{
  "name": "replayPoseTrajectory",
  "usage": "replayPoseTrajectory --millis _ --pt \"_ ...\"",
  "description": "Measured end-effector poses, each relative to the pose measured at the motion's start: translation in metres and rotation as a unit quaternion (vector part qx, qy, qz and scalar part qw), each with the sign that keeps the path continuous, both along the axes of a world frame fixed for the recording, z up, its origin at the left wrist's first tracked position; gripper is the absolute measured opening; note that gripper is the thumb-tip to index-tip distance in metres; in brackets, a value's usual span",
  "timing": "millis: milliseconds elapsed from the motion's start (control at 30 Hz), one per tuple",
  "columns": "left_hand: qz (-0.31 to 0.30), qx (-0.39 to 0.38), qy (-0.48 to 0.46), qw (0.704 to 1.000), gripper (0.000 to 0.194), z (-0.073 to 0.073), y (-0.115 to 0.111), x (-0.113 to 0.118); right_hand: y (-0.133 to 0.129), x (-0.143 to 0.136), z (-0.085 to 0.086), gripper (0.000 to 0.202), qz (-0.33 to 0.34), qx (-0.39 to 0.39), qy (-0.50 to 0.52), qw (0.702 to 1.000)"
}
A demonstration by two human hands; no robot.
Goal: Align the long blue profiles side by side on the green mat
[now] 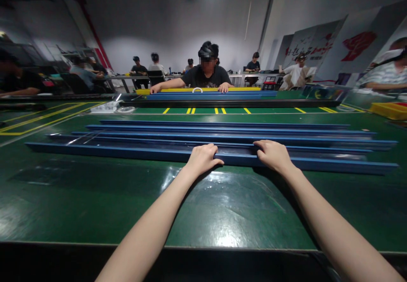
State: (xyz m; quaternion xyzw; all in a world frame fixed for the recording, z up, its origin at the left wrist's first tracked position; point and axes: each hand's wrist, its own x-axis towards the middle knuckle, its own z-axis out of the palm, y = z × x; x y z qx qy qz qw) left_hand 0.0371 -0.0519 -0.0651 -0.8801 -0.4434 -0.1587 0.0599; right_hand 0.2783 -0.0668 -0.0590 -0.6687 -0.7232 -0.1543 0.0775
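Observation:
Across the green table lies a long blue channel-shaped profile (111, 151), the nearest of several. My left hand (203, 157) is closed over its near wall, fingers over the top edge and thumb in front. To the right, my right hand (273, 154) grips the same profile, its fingers bent over the edge and partly hidden from view. Behind it, more blue profiles (222, 137) lie roughly parallel. Clear plastic film (84, 138) shows at the left part of the profiles.
The green table (206, 231) ends at a front edge close to me. A co-worker (206, 76) opposite has both hands on a yellow profile (178, 89). A black bar (235, 103) and blue profiles lie before that person. A yellow tray (388, 110) stands at the right.

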Motion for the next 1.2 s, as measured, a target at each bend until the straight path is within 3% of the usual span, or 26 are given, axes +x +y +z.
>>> replayPoseTrajectory --millis 133,367,533,633,1000,1200 --pt "0.003 0.005 -0.001 1.000 0.033 -0.001 0.001 0.000 0.000 -0.004 0.000 0.035 0.004 0.008 -0.012 1.000" --pt "-0.003 0.019 -0.004 1.000 0.032 -0.004 0.001 -0.001 -0.001 -0.025 -0.004 0.036 0.059 0.116 0.004 0.992" --pt "-0.010 0.037 0.002 0.999 0.033 -0.005 0.001 0.000 0.001 -0.044 -0.002 0.039 0.116 0.064 -0.003 0.991" --pt "-0.015 0.050 0.011 0.999 0.033 -0.005 0.000 0.000 0.002 -0.047 -0.002 0.041 0.098 0.027 -0.013 0.995" --pt "-0.037 0.088 0.052 0.994 0.037 -0.005 -0.001 -0.003 0.002 -0.045 0.000 0.039 0.078 0.041 -0.004 0.996" --pt "-0.043 0.094 0.045 0.994 0.039 -0.005 -0.001 -0.003 0.001 -0.022 -0.002 0.038 0.016 0.046 0.005 0.999"
